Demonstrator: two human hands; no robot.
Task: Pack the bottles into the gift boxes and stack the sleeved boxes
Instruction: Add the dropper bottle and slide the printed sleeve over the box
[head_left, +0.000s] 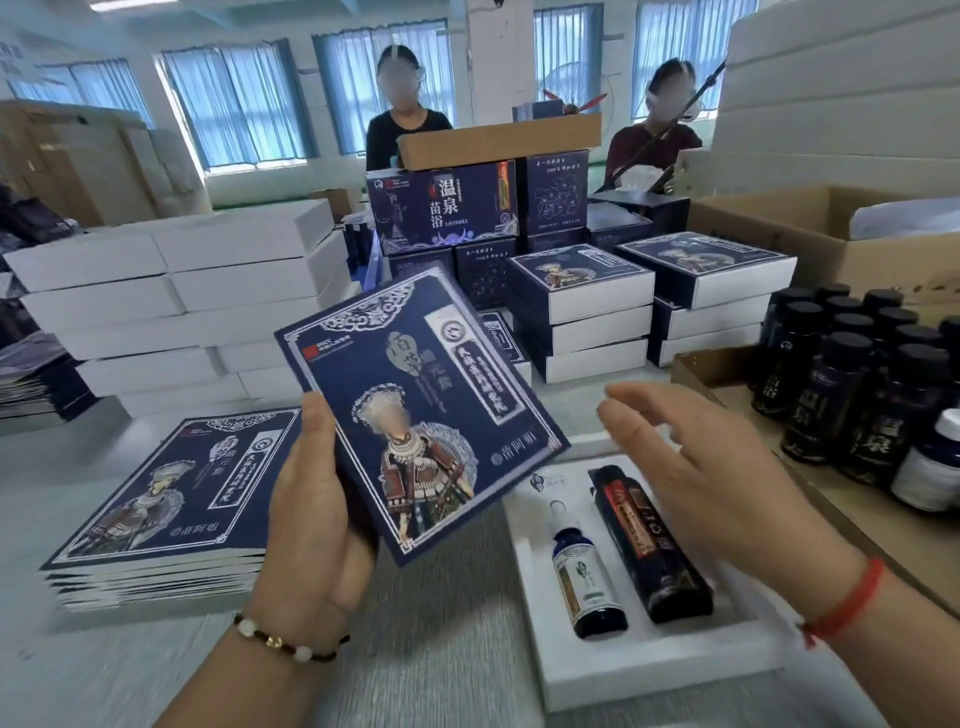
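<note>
Here, left hand (311, 499) gripping flat sleeve (421, 415), right hand (691, 462) spread loose, grey table (441, 623), curtained windows (239, 109).

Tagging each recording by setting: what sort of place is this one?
Probably a packing workshop or small warehouse. Stacks of sleeved gift boxes and plain white boxes crowd the table, a cardboard tray of dark bottles stands at the right, and two other people work behind.

Both forearms are bare, with no sleeves in view. The left wrist, lower left of the frame, wears a bead bracelet (291, 640) of dark, white and gold beads. The right wrist, lower right, wears a thin red cord (844, 603).
</note>
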